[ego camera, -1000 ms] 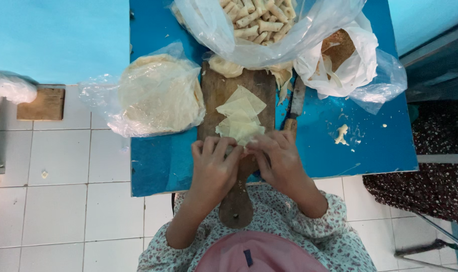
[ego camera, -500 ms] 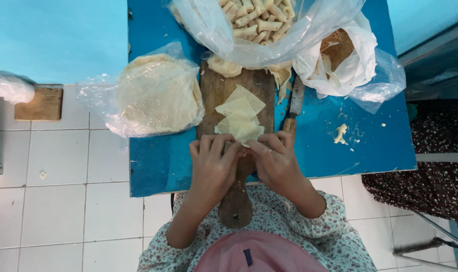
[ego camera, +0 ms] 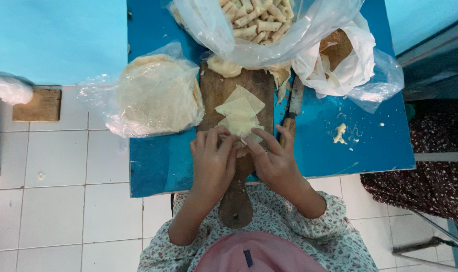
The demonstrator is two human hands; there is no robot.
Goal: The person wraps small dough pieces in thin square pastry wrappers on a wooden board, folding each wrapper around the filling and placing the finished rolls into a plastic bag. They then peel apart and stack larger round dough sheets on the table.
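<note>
I'm looking straight down on a blue desk point(ego camera: 339, 151) and both hands are busy at the near end of a wooden cutting board point(ego camera: 216, 93). The left hand point(ego camera: 212, 162) sits curled over the board, fingers bent inward, tips pressed down on the near edge of a pale pastry wrapper point(ego camera: 237, 112). The right hand point(ego camera: 273, 161) comes in beside it, fingers half spread, fingertips meeting the left ones at that same edge. So both hands are narrow, pinching or folding the wrapper between them; how much of it sits under the fingers I cannot tell. The wrapper lies flat in the middle of the board, several thin sheets overlapping, pointing away from me.

Left of the board, touching its edge, there's a round stack of flat wrappers in a clear plastic bag point(ego camera: 156, 95). At the far end, a big clear bag of finished rolls point(ego camera: 254, 20) overhangs the top of the board. To the right of that, a white plastic bag point(ego camera: 347, 65) with something brown inside. A knife point(ego camera: 292, 108) lies just beside the board's right edge, handle towards me. A small scrap of dough point(ego camera: 339, 133) sits alone on the bare blue surface. White floor tiles point(ego camera: 48, 201) show on the left.
</note>
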